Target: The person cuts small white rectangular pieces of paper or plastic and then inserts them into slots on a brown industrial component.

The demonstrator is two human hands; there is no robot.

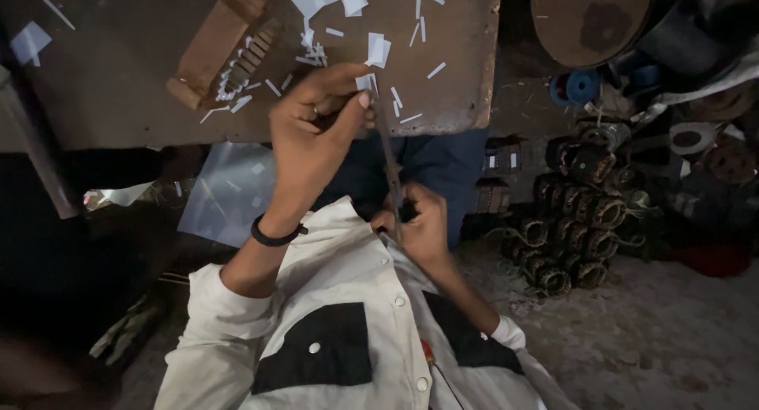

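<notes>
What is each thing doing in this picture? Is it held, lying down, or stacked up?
Left hand: raised over the table, pinching a small white paper piece.
Right hand: closed around the scissors, near the chest.
Scissors: blades pointing up at the paper piece; open or shut is too dim to tell.
Paper bits: scattered loose on the table.
Wooden block: lying flat on the table.
Wire coils: piled on the floor.

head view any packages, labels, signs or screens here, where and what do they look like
No packages, signs or screens show.
white paper slips: blank-looking, small rectangles and strips, scattered over the brown board.
one white slip: small, pinched in the left hand at the board's near edge.
</notes>
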